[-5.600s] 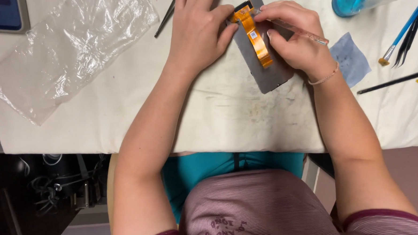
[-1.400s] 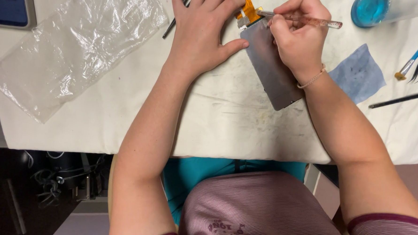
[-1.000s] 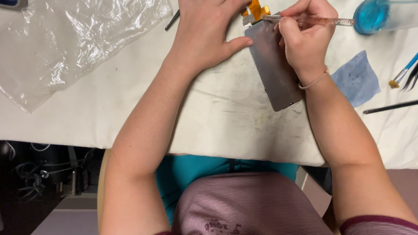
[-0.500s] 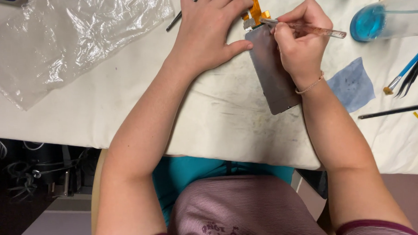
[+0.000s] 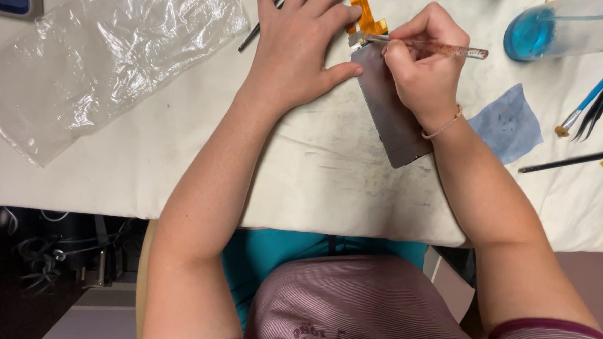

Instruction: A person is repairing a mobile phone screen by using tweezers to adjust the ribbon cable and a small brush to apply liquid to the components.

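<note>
On the white table, our left hand (image 5: 303,51) lay flat on the thin grey panel (image 5: 388,111) — probably fragile, so best held by its edges — while our right hand (image 5: 422,69) gripped a clear stick (image 5: 438,47)

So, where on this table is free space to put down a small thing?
Bare cloth lies between the plastic sheet and the left hand, and along the near edge below the grey panel. The right side is crowded: blue cloth, brushes, black rod, bottle.

The left hand (image 5: 303,47) lies flat beside the grey panel (image 5: 390,111) on the surface (image 5: 315,169); the right hand (image 5: 422,66) grips a thin clear tool (image 5: 438,47), its tip at the panel's orange ribbon (image 5: 362,11).
</note>
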